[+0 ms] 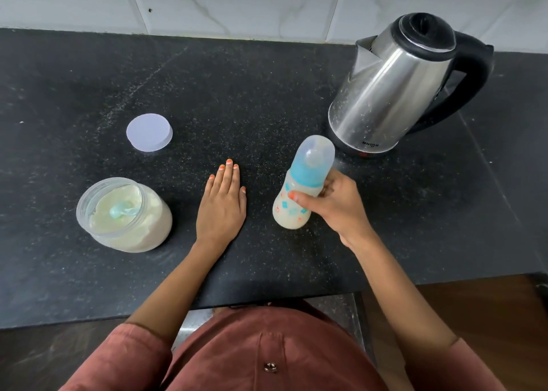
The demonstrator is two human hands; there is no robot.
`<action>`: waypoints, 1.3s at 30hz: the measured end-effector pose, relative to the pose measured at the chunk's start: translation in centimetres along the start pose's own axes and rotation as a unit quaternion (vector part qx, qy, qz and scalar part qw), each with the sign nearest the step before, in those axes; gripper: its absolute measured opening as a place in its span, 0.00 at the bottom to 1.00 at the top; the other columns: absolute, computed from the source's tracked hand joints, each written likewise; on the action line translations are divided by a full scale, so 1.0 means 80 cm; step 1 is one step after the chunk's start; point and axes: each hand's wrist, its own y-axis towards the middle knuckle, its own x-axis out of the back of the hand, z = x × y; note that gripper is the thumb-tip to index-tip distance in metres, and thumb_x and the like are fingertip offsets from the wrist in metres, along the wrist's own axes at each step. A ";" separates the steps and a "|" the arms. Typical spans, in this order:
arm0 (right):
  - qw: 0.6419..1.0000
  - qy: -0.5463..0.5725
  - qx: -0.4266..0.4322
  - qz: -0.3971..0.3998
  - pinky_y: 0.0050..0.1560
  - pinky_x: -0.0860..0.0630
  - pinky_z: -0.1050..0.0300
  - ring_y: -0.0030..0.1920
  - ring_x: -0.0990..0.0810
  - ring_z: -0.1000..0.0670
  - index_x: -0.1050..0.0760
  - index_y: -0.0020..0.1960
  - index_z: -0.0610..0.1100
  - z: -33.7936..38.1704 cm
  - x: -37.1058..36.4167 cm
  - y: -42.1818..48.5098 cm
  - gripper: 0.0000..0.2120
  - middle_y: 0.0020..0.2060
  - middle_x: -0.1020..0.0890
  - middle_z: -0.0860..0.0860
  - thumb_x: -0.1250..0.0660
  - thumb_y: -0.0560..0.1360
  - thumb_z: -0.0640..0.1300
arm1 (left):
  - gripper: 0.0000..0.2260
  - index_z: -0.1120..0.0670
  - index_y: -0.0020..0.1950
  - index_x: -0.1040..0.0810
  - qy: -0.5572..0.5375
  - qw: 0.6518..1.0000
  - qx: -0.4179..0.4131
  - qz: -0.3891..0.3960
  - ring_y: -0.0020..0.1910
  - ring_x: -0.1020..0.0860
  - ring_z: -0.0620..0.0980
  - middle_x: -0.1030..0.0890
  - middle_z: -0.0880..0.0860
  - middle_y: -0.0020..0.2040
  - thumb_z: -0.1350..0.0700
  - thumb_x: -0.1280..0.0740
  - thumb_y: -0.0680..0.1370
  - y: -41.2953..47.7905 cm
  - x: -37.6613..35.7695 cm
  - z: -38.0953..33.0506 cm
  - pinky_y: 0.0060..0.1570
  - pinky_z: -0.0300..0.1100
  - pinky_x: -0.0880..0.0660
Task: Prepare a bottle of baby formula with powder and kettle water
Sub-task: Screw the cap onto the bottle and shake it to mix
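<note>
My right hand [335,203] grips a baby bottle [299,189] around its middle, right of centre on the black counter. The bottle holds milky liquid, has a blue collar and a clear cap over the teat, and tilts slightly to the right. My left hand [222,203] lies flat on the counter, palm down, fingers together, holding nothing. To its left stands an open clear jar [127,215] of pale formula powder with a light blue scoop [123,211] lying in it. A steel kettle [394,88] with a black handle and lid stands at the back right.
The jar's round white lid [149,132] lies flat behind the jar. The black speckled counter [237,94] ends at a white tiled wall behind. Its front edge runs just before my body, and a wooden floor shows at the lower right.
</note>
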 end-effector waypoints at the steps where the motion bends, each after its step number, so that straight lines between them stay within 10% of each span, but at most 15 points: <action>1: 1.000 -0.008 0.005 0.002 0.52 0.22 0.57 0.50 0.20 0.54 0.26 0.47 0.50 0.002 0.000 0.008 0.19 0.46 0.19 0.54 0.26 0.63 0.33 | 0.23 0.62 0.72 0.42 0.001 1.000 0.002 -0.001 0.73 0.41 0.56 0.40 0.59 0.74 0.52 0.54 0.80 0.000 0.000 0.000 0.71 0.49 0.46; 20: 0.983 -0.124 0.053 0.123 0.64 0.29 0.43 0.61 0.25 0.44 0.30 0.59 0.42 0.031 0.005 0.214 0.23 0.59 0.24 0.43 0.29 0.66 0.31 | 0.23 0.63 0.69 0.34 0.022 1.000 0.014 -0.007 0.67 0.31 0.57 0.31 0.59 0.69 0.52 0.52 0.79 0.001 0.002 -0.001 0.66 0.51 0.42; 39: 0.980 -0.123 0.043 0.153 0.65 0.30 0.50 0.63 0.27 0.44 0.34 0.65 0.38 0.012 -0.004 0.233 0.29 0.63 0.26 0.41 0.30 0.67 0.29 | 0.23 0.61 0.69 0.34 0.019 1.000 0.025 -0.001 0.68 0.32 0.55 0.32 0.58 0.70 0.52 0.51 0.79 0.003 0.000 0.001 0.68 0.48 0.42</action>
